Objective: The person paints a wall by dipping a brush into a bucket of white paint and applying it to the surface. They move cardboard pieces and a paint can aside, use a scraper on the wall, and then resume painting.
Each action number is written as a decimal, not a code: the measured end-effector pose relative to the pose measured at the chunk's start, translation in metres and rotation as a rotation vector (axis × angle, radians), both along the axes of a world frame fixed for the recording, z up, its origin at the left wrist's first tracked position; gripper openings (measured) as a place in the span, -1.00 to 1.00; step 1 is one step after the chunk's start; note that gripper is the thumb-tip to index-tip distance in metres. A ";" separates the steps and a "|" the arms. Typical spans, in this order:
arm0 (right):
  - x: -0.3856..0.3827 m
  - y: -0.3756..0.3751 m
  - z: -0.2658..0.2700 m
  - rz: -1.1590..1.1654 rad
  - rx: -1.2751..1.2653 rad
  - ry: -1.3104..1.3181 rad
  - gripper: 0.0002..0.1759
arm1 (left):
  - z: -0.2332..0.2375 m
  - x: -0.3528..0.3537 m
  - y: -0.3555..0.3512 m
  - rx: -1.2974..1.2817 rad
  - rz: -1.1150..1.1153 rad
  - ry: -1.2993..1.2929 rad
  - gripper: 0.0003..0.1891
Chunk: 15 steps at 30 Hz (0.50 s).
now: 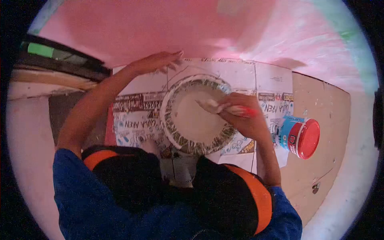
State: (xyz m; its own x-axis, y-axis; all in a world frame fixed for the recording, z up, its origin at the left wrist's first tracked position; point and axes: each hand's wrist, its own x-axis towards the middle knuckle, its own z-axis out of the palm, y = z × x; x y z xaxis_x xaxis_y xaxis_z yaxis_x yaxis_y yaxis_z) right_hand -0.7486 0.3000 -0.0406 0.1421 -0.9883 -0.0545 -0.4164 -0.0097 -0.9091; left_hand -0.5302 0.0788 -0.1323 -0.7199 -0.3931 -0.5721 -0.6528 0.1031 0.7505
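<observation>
A round bucket [165, 114] stands in the middle, its inner wall streaked with paint, with pale whitish paint [192, 124] inside. My right hand [246, 120] is closed around a paintbrush [208, 106] over the bucket's right side. The brush has a red handle, and its paint-coated bristles point left above the paint. My left hand [158, 63] is off the bucket, beyond its far left rim, fingers stretched out and holding nothing. It is close to the pink wall.
Flattened printed cardboard [136, 124] lies beneath the bucket. To the right, a blue and red paint tub [294, 136] with a red lid lies tipped on its side. A pink painted wall [160, 28] rises ahead. At the left is a dark ledge with a green block [40, 50].
</observation>
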 end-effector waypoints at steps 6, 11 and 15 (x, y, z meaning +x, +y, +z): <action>0.044 -0.014 -0.092 0.497 0.071 0.638 -0.85 | -0.033 0.007 0.011 -0.321 -0.146 -0.010 -0.36; 0.011 0.006 -0.015 0.125 0.035 0.193 -0.86 | -0.028 -0.002 0.028 -0.460 -0.050 -0.026 -0.46; -0.031 0.049 -0.038 -0.542 0.270 -0.242 -0.83 | -0.027 -0.011 0.017 -0.470 -0.312 0.038 -0.56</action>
